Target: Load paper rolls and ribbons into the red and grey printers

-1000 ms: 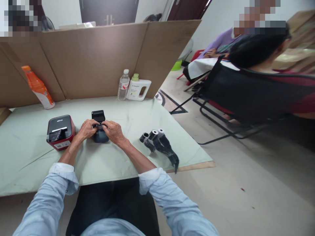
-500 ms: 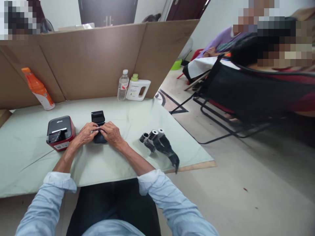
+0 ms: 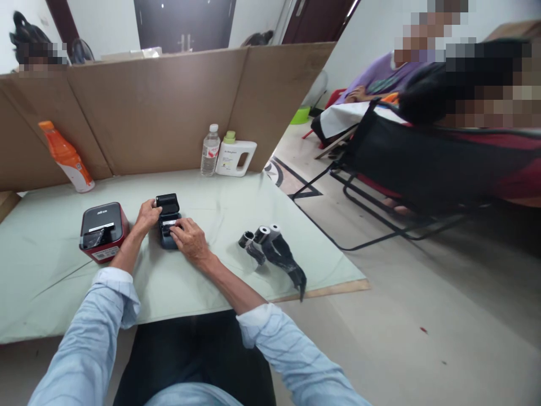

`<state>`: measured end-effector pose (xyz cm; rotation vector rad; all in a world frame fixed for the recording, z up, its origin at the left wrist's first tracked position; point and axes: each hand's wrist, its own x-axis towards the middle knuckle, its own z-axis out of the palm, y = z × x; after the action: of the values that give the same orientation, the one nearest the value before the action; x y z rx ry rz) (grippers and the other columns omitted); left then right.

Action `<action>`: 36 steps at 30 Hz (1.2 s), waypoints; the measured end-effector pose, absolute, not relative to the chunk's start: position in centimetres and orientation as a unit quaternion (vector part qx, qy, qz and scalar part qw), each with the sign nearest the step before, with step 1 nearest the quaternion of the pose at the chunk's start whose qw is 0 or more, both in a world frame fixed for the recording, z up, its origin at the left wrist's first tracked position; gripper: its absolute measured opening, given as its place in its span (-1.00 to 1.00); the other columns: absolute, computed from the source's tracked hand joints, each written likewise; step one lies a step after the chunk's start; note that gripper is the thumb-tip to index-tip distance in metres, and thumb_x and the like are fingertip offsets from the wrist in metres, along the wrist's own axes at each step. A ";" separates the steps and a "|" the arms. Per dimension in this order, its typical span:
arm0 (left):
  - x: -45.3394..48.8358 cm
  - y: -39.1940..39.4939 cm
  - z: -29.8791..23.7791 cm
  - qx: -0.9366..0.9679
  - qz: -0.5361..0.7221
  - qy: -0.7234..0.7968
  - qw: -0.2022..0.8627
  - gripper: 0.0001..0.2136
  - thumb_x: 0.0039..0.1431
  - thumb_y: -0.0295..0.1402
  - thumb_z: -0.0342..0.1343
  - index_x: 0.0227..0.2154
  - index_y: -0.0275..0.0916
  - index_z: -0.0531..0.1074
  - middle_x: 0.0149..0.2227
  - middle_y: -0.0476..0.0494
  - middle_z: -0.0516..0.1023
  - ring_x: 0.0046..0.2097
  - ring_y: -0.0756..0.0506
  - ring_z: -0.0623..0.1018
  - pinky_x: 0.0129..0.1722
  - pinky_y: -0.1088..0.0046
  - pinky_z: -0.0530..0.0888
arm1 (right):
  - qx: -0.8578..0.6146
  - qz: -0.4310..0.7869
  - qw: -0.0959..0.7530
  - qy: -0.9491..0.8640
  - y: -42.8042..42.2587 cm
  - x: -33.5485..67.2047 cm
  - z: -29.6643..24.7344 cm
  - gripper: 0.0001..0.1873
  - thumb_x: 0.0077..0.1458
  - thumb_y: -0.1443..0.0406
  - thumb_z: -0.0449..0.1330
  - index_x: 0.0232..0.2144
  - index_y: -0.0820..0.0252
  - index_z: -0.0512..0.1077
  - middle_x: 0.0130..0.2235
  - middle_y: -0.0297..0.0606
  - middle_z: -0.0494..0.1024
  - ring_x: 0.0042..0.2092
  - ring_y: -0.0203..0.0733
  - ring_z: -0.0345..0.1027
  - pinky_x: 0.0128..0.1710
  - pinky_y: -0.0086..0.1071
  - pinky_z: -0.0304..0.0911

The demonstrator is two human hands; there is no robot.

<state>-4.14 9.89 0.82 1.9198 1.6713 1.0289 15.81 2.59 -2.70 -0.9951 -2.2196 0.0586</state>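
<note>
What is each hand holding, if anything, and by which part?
Left hand: at the left edge of the raised lid of the dark device. Right hand: fingertips over its open compartment. Whether either grips anything cannot be told.

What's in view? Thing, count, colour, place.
open device: 1, dark, between hands
boxy device: 1, red-black, table left
rolls: 3, dark, table right
tall bottle: 1, orange-white, back left
water bottle: 1, clear, table back
jug: 1, white, beside water bottle
cardboard screen: 1, brown, rear
table: 1, pale green, foreground
folding chair: 1, black, right
tub: 1, green, right background
other people: at least 3, one in purple, background
sleeves: 2, light blue, foreground
left hand: 1, bare, at lid
right hand: 1, bare, at open device
</note>
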 end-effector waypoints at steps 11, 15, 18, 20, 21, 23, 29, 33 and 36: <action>-5.2 4.3 0.4 0.713 0.380 0.552 0.206 -0.52 0.14 -0.45 0.11 0.13 -0.18 0.61 0.29 -0.27 0.53 0.33 -0.26 0.48 0.24 0.11 0.56 | -0.390 0.018 0.366 -0.845 2.2 16.0 -3.0 -0.76 0.43 0.33 0.14 -0.09 0.09 0.63 -0.02 -0.10 0.64 0.02 0.01 0.41 0.00 -0.16 0.32; -5.9 1.7 0.6 0.733 0.324 0.545 0.245 -0.50 0.21 -0.37 0.15 0.22 -0.17 0.55 0.43 -0.34 0.34 0.42 -0.32 0.39 0.18 0.09 0.60 | -0.392 0.019 0.366 -0.844 2.1 16.0 -2.9 -0.77 0.43 0.34 0.15 -0.11 0.12 0.64 -0.03 -0.08 0.62 0.03 0.02 0.39 0.00 -0.16 0.30; -5.9 0.6 0.9 0.746 0.297 0.536 0.260 -0.39 0.19 -0.21 0.29 0.31 -0.16 0.46 0.49 -0.39 0.21 0.45 -0.38 0.33 0.19 0.05 0.59 | -0.389 0.025 0.363 -0.846 2.0 16.3 -2.9 -0.78 0.42 0.34 0.16 -0.11 0.13 0.64 -0.04 -0.06 0.60 0.02 0.02 0.37 0.01 -0.16 0.30; -5.9 0.3 0.9 0.756 0.284 0.537 0.243 -0.27 0.10 -0.12 0.40 0.34 -0.15 0.43 0.50 -0.41 0.19 0.47 -0.43 0.30 0.26 -0.04 0.53 | -0.381 0.031 0.362 -0.850 2.0 16.5 -2.9 -0.78 0.41 0.35 0.16 -0.10 0.13 0.63 -0.04 -0.06 0.59 0.01 0.01 0.37 0.03 -0.17 0.32; -5.9 0.2 0.8 0.761 0.280 0.539 0.229 -0.23 0.05 -0.10 0.44 0.34 -0.15 0.43 0.49 -0.42 0.19 0.47 -0.45 0.29 0.31 -0.08 0.47 | -0.377 0.033 0.362 -0.852 2.0 16.7 -2.9 -0.77 0.41 0.35 0.16 -0.10 0.13 0.63 -0.04 -0.06 0.59 0.01 0.01 0.37 0.04 -0.16 0.32; -5.8 0.1 0.6 0.766 0.278 0.543 0.202 -0.19 0.00 -0.08 0.49 0.34 -0.15 0.43 0.48 -0.43 0.22 0.47 -0.46 0.29 0.40 -0.13 0.36 | -0.370 0.035 0.365 -0.854 1.9 17.0 -2.9 -0.76 0.41 0.35 0.14 -0.11 0.13 0.63 -0.03 -0.06 0.58 0.02 0.02 0.37 0.05 -0.15 0.35; -5.4 -0.2 -0.3 0.771 0.290 0.546 0.155 -0.18 -0.03 -0.11 0.51 0.33 -0.10 0.43 0.45 -0.38 0.29 0.44 -0.44 0.35 0.42 -0.12 0.32 | -0.366 0.062 0.382 -0.846 1.7 17.4 -3.1 -0.75 0.40 0.34 0.13 -0.08 0.10 0.63 0.02 -0.04 0.57 0.07 0.04 0.41 0.14 -0.06 0.41; -5.1 -0.6 -0.4 0.771 0.293 0.546 0.143 -0.17 -0.03 -0.13 0.51 0.34 -0.12 0.42 0.45 -0.39 0.28 0.44 -0.44 0.35 0.42 -0.10 0.34 | -0.380 0.088 0.408 -0.826 1.7 17.4 -3.8 -0.62 0.35 0.21 0.24 0.17 0.12 0.52 0.28 0.05 0.45 0.27 0.16 0.34 0.28 0.10 0.35; -4.9 -0.8 -0.4 0.770 0.287 0.553 0.141 -0.15 -0.03 -0.09 0.51 0.35 -0.15 0.40 0.45 -0.43 0.27 0.44 -0.45 0.34 0.42 -0.09 0.34 | -0.395 0.120 0.400 -0.818 1.9 17.7 -4.6 -0.24 0.26 0.06 0.35 0.39 0.18 0.29 0.41 0.16 0.30 0.38 0.24 0.25 0.34 0.16 0.30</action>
<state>-4.94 -0.79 -0.38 2.2229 1.5960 0.8292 17.73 1.92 -4.62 -0.9991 -2.0695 0.3046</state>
